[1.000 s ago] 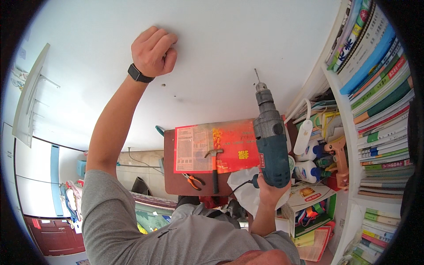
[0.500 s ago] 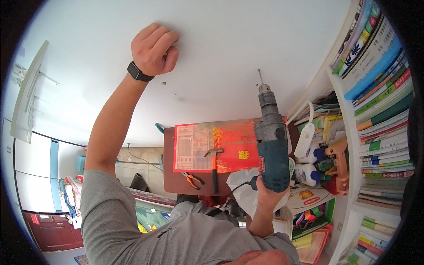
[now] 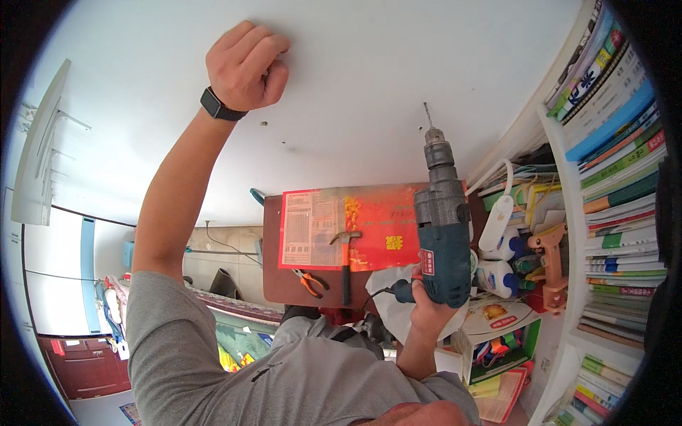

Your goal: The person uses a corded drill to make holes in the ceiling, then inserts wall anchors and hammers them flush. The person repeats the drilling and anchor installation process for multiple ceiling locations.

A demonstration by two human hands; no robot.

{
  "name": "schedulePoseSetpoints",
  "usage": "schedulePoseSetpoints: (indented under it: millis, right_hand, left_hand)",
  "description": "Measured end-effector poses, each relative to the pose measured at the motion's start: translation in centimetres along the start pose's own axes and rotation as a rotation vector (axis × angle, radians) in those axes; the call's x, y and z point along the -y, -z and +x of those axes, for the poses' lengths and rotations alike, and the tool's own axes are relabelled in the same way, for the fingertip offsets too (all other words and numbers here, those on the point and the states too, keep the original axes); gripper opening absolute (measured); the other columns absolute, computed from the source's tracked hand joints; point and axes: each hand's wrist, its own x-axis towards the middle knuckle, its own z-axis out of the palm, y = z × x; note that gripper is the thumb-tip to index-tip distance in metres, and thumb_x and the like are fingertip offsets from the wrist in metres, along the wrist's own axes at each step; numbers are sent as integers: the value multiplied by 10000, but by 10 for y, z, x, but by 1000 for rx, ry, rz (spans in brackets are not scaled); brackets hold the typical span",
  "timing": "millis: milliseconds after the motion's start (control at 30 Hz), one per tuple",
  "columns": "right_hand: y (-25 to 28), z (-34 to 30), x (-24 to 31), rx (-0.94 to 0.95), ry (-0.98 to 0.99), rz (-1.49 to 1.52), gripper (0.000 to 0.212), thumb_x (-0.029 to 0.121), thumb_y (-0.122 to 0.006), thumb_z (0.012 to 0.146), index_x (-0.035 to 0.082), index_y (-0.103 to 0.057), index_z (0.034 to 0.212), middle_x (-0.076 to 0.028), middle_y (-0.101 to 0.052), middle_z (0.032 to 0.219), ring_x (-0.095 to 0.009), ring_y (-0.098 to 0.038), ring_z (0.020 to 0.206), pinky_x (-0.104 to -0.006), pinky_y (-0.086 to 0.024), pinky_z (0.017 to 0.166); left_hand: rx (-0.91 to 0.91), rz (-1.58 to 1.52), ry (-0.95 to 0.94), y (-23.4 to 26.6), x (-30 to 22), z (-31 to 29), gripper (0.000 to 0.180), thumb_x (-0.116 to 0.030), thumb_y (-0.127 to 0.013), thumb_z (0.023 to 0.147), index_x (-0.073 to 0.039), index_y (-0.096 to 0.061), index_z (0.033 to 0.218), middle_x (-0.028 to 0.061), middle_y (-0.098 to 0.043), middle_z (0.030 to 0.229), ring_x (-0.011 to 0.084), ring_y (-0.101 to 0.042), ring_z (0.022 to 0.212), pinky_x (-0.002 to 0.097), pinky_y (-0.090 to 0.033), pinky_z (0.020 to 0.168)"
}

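Observation:
My right hand (image 3: 428, 307) is wrapped round the handle of a dark teal power drill (image 3: 447, 241). Its thin bit points up toward the white wall (image 3: 369, 64), close to a small dark hole; whether it touches is hard to tell. My left hand (image 3: 249, 67), a black watch (image 3: 217, 105) on its wrist, rests as a closed fist against the wall at upper left. Whatever its curled fingers may hold is hidden. Below on a brown table (image 3: 277, 284) lie a claw hammer (image 3: 346, 266) and orange-handled pliers (image 3: 310, 282), beside a red printed sheet (image 3: 380, 241).
A white shelf (image 3: 568, 184) packed with books and magazines bounds the right side. White bottles (image 3: 496, 277), a white lamp (image 3: 497, 220) and an open box (image 3: 501, 334) of colourful items stand next to it. A white wall rack (image 3: 42, 142) hangs at far left.
The drill has shifted slightly right and its bit tip a little up, in my right hand. My left fist stays on the wall, slightly higher in view.

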Motion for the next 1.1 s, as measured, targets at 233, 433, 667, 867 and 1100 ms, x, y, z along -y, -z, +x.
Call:
schedulePoseSetpoints:
  millis: [233,433,667,867,1100]
  right_hand:
    - [1,-2,-1,-33,-35,73,568,-107,-716,700,-71,-549,1242,-181,-732,1079,-257,-745,950,-388,-586,879]
    - [2,-5,-6,-56,-33,12,560,-98,-721,709,-73,-546,1241,-180,-732,1076,-255,-743,960,-394,-583,888]
    - [2,-3,-2,-8,-32,19,547,-103,-718,714,-62,-570,1238,-168,-737,1051,-245,-742,946,-389,-583,891]
    - [-4,0,17,-25,-86,-11,637,-138,-605,681,-57,-571,1312,-218,-708,1124,-253,-714,943,-409,-586,872]
    - [-3,3,22,0,-70,7,580,-136,-598,672,-73,-583,1248,-188,-693,1015,-231,-683,866,-399,-565,832]
  left_hand:
    - [-18,-1,-1,0,1,-1,245,8,-581,536,-71,-634,762,13,-522,642,193,-448,543,294,-366,462]
    - [-25,-2,-22,-1,3,-2,250,3,-584,531,-69,-634,764,14,-519,637,193,-445,538,296,-365,461]
    - [5,3,-17,0,1,-3,251,12,-582,556,-31,-643,796,50,-522,635,216,-455,535,307,-371,476]
    - [-25,0,-67,-1,5,-3,250,9,-587,566,-43,-654,801,37,-527,633,197,-453,536,304,-363,470]
    - [45,4,5,4,-8,9,245,8,-588,561,-42,-645,793,42,-510,633,206,-444,538,310,-356,468]
